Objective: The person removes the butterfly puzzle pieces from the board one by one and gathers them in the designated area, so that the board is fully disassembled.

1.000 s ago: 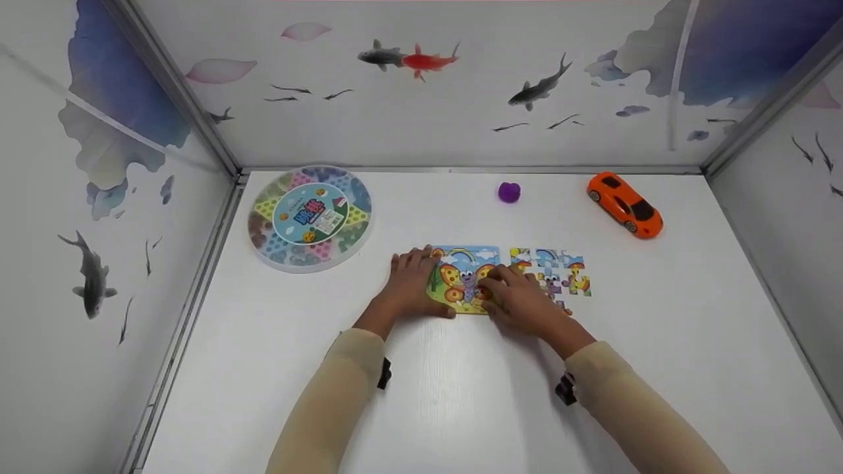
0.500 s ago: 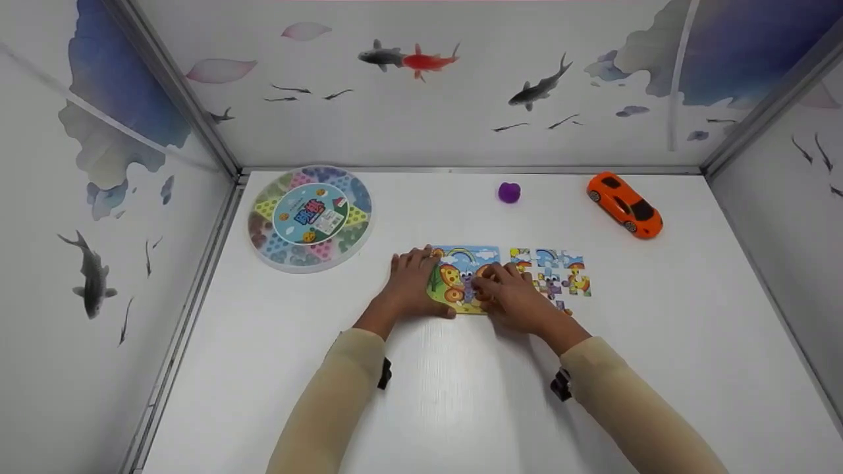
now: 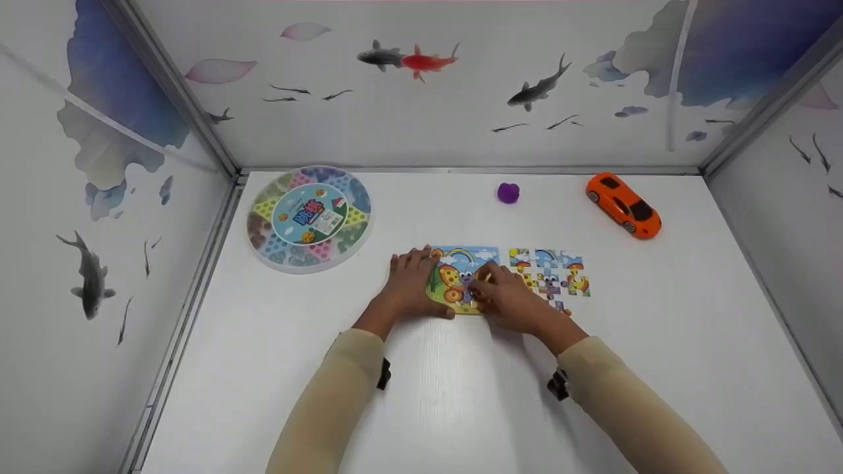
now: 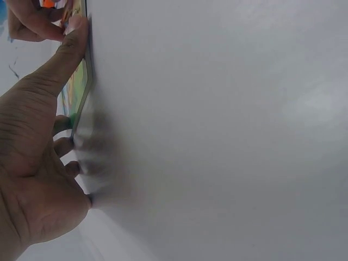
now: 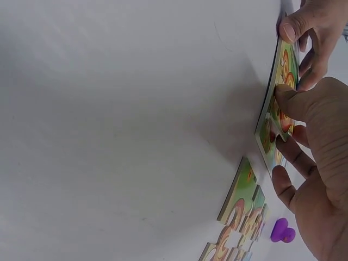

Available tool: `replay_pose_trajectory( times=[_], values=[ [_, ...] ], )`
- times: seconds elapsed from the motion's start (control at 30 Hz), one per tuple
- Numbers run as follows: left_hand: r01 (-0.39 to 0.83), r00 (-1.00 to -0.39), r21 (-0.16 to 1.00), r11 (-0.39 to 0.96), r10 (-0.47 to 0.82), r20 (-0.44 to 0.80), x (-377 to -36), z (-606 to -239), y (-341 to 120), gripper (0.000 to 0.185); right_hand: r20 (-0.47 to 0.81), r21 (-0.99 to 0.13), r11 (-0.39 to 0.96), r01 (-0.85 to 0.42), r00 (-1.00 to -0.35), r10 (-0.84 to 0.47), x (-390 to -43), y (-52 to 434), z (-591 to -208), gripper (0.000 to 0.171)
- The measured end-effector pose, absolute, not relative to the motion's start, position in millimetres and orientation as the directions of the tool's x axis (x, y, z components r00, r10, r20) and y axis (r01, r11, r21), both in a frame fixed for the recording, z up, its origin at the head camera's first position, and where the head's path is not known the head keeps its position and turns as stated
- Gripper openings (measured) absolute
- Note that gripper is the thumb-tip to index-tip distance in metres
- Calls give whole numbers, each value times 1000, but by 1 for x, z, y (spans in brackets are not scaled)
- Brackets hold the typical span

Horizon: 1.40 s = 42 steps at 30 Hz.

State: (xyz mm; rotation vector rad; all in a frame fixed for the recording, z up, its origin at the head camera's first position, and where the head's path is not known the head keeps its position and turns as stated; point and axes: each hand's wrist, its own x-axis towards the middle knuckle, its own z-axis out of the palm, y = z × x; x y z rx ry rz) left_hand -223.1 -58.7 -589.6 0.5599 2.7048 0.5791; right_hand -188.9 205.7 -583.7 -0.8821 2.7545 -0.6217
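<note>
A butterfly jigsaw puzzle board (image 3: 484, 253) lies flat at mid-table. My left hand (image 3: 411, 286) grips its left side, the thumb along the near edge and the fingers spread against the far and left edges. Over the board's right half, my right hand (image 3: 517, 303) pinches a puzzle piece between thumb and fingers; a bit of that orange piece (image 4: 65, 15) shows in the left wrist view, the rest hidden by the fingers. The right wrist view has the right thumb low over the board's picture. Just right of the board lie several loose puzzle pieces (image 3: 579, 284), partly behind my right hand.
A round Chinese checkers box (image 3: 309, 214) sits at the back left. Toward the back are a small purple heart-shaped object (image 3: 508, 193) and an orange toy car (image 3: 622, 205). White panels with painted fish bound the table (image 3: 421, 408) at the back and sides.
My right hand has shifted slightly left over the board, its fingers drawn up and turned around the piece. The left hand stays in place on the board.
</note>
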Motion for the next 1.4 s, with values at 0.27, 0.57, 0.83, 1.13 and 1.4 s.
replay_pose_trajectory(
  times=[0.27, 0.57, 0.83, 1.13, 1.4],
  values=[
    [311, -869, 437, 844, 438, -228, -223, -589, -59, 124, -9, -414, 722, -554, -791, -612, -188, 206, -585, 43],
    [298, -872, 463, 835, 435, -225, -222, -589, -60, 122, 53, -338, 712, -616, -768, -639, -185, 206, -585, 33],
    [299, -872, 466, 833, 437, -222, -222, -590, -59, 123, 36, -298, 775, -557, -818, -574, -181, 218, -586, 37],
    [299, -873, 468, 832, 436, -218, -222, -589, -59, 122, 59, -319, 792, -520, -845, -531, -172, 254, -586, 33],
    [299, -874, 481, 824, 439, -209, -222, -591, -58, 121, 38, -366, 808, -462, -875, -483, -160, 291, -585, 34]
  ],
)
